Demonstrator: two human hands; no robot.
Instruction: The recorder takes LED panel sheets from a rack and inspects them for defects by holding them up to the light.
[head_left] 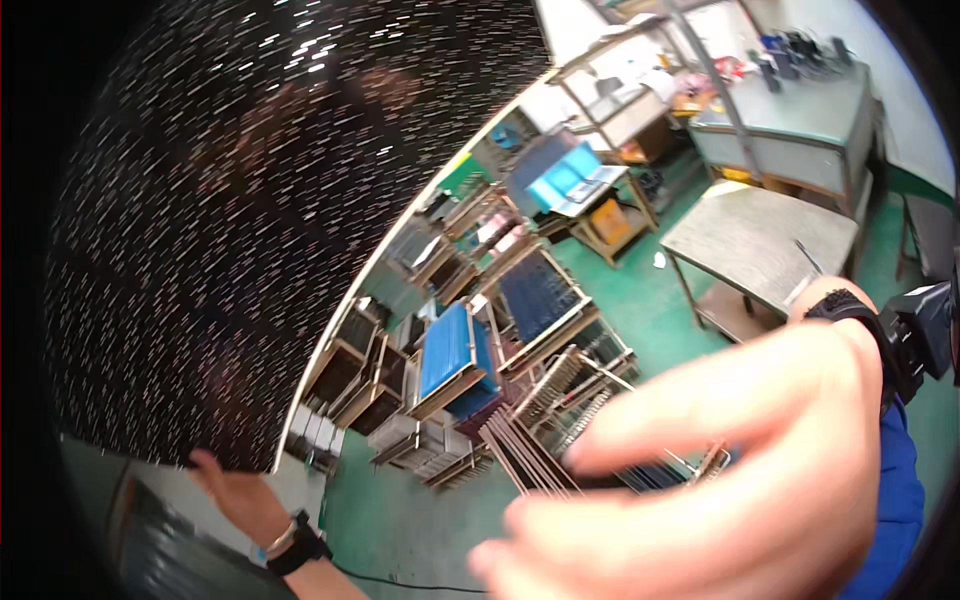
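A large glossy black panel (230,240) with white flecks fills the upper left, tilted, its pale thin edge running diagonally. My left hand (243,505) is at its lower edge near the bottom corner, with the thumb in front and the other fingers largely hidden. That hand appears to grip the edge. Close to the camera, my right hand (720,470) reaches in from the right, slightly blurred. Its fingers are bent a little and spread, and nothing shows between them. It is apart from the panel. Both wrists wear dark straps.
Slotted racks (545,300) and a blue stack (455,350) stand on the green floor beyond the panel. Farther right are a metal-topped table (760,240) and a grey workbench (800,115) with items on it. A black cable (410,583) lies on the floor.
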